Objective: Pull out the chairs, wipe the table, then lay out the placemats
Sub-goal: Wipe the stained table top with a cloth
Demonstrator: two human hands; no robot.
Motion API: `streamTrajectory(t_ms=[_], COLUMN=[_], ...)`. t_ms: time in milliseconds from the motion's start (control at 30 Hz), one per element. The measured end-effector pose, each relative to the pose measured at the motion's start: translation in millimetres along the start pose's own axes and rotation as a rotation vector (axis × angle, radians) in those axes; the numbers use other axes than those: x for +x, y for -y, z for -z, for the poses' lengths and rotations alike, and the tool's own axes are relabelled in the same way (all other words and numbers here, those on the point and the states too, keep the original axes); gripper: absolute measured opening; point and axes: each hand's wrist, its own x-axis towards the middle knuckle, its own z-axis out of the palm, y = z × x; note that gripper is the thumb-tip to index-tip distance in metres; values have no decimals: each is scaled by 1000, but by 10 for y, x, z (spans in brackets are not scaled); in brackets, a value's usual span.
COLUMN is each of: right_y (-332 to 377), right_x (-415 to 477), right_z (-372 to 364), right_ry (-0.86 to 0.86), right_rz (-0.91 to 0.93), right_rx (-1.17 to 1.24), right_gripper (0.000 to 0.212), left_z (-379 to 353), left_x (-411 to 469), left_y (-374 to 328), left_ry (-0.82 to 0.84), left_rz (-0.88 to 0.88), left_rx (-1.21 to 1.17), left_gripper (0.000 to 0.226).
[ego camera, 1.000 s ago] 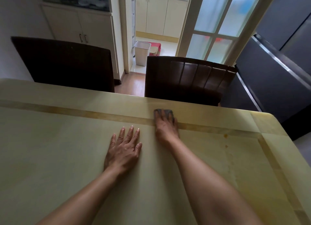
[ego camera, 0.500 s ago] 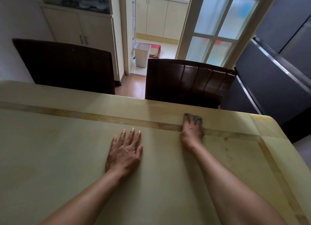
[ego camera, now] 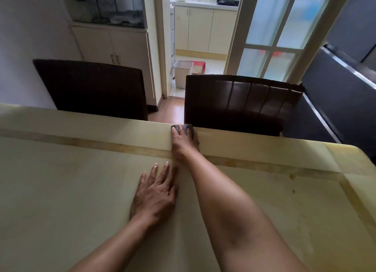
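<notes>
A pale yellow-green table (ego camera: 71, 190) with a tan inlaid border fills the lower view. My right hand (ego camera: 182, 144) reaches to the far edge and presses a small dark grey cloth (ego camera: 186, 128) flat under its fingers. My left hand (ego camera: 154, 192) lies palm down on the tabletop with fingers spread, just beside my right forearm. Two dark brown chairs stand beyond the far edge: one at the left (ego camera: 91, 89) and a padded one at the right (ego camera: 242, 102), directly behind the cloth. No placemats are in view.
Small orange-brown stains (ego camera: 292, 177) mark the table near its right corner. A dark cabinet (ego camera: 335, 100) stands at the right. Behind the chairs are a cream cupboard (ego camera: 114, 47), a glazed door (ego camera: 280, 31) and a white bin (ego camera: 183, 73) in the kitchen doorway.
My right hand slid the cloth right along the border strip, then back left and outward to the table's far edge. My left hand stayed flat in place.
</notes>
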Motion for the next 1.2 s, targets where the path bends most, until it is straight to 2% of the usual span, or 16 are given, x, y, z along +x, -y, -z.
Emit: streamTrajectory(t_ms=[100, 233, 367, 600, 700, 833, 1000, 1200], right_y=[-239, -731, -1277, -2132, -2297, -2338, -2403, -2529], right_x=[44, -2, -181, -648, -771, -810, -826, -795], right_z=[107, 277, 459, 779, 825, 832, 818, 903], right_ry=[-95, -113, -116, -82, -73, -73, -33, -12], right_rz=[-43, -121, -205, -326, -345, -341, -287, -217], right_rx=[-41, -97, -120, -109, -96, -96, -110, -122], right_gripper=[59, 68, 72, 71, 65, 67, 66, 68], left_z=[10, 7, 8, 25, 63, 125, -51, -243], left_x=[-10, -20, -22, -20, -15, 44, 235, 382], left_y=[-13, 13, 11, -3, -30, -273, -1025, -1434], left_ry=[8, 9, 20, 38, 65, 55, 150, 199], left_rz=[-1, 6, 4, 17, 36, 100, -24, 2], left_rx=[21, 32, 23, 14, -5, 61, 26, -45], left_gripper=[73, 67, 73, 51, 50, 52, 53, 54])
